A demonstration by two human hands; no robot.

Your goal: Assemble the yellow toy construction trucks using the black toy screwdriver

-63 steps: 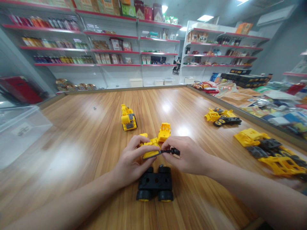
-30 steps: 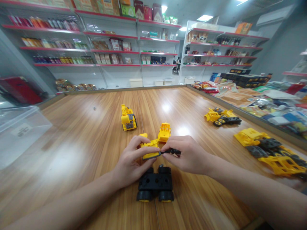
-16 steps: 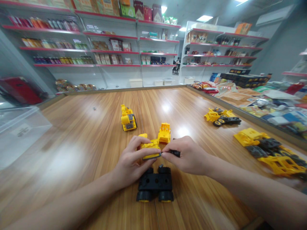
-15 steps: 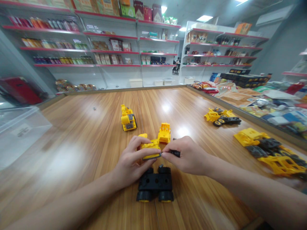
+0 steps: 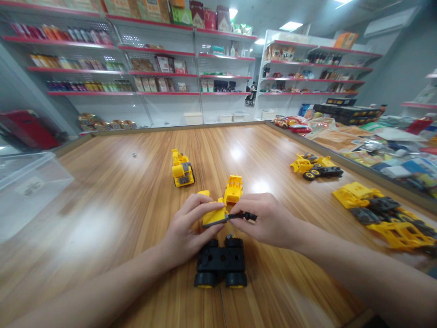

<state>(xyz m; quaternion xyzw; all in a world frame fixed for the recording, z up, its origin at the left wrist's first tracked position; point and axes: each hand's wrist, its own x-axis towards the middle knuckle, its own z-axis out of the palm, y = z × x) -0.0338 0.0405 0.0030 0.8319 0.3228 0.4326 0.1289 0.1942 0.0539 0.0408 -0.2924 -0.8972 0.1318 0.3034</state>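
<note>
My left hand (image 5: 189,221) is closed around a yellow toy vehicle part (image 5: 214,216) with a grey lower edge. Between the fingers of my right hand (image 5: 261,218) is a small black screwdriver (image 5: 246,215), its tip against the right end of the yellow part. Just beyond stands a yellow toy piece (image 5: 234,188) with a slotted upright section. Nearer to me rests a black wheeled chassis (image 5: 221,259) with holes along its top. A small grey screw-like piece (image 5: 229,236) lies by its far right wheel.
An assembled yellow toy vehicle (image 5: 183,168) stands farther back. More yellow and black toy parts (image 5: 385,214) lie at the right, with another partly built vehicle (image 5: 316,167) behind. A clear plastic bin (image 5: 32,191) is at the left. Tiny bits (image 5: 134,155) lie at the back left.
The yellow part has tilted in my left hand, showing a smoother face. My right fingers have shifted on the screwdriver, and more of its shaft now shows.
</note>
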